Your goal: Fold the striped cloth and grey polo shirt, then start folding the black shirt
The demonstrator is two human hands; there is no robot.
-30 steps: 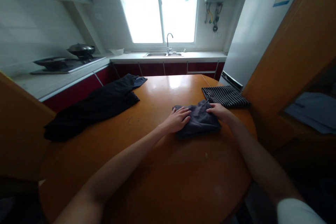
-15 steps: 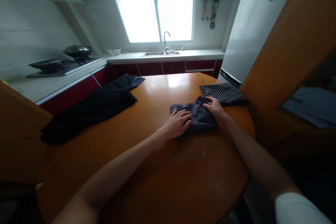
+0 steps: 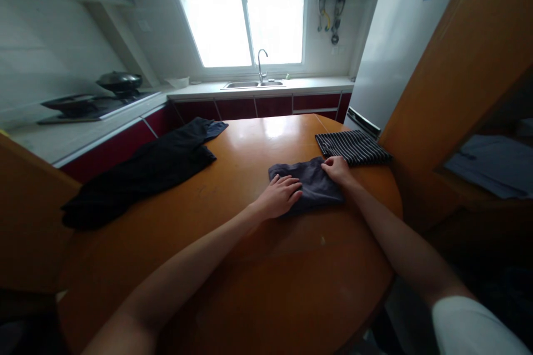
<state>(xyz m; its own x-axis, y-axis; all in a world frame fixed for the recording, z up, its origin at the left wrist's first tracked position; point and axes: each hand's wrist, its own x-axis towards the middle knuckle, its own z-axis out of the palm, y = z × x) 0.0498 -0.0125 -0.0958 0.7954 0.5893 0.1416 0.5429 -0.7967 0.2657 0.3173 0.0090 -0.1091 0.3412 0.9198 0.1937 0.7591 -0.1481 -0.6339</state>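
Observation:
A folded dark grey garment [image 3: 311, 184] lies on the orange wooden table [image 3: 250, 266]. My left hand [image 3: 278, 197] rests flat on its near left part, fingers stretched out. My right hand [image 3: 336, 168] lies on the garment's far right corner, fingers curled down onto the cloth. A folded black-and-white striped garment [image 3: 353, 147] lies just beyond my right hand, near the table's far right edge.
A long black garment [image 3: 145, 169] sprawls over the table's left side and hangs off the edge. Behind are a counter with a sink [image 3: 250, 84], a stove with a pan [image 3: 119, 82] at left, and a white fridge [image 3: 387, 55] at right.
My right hand slid toward the far right corner of the grey garment. My left hand stayed flat on it. The view shifted slightly.

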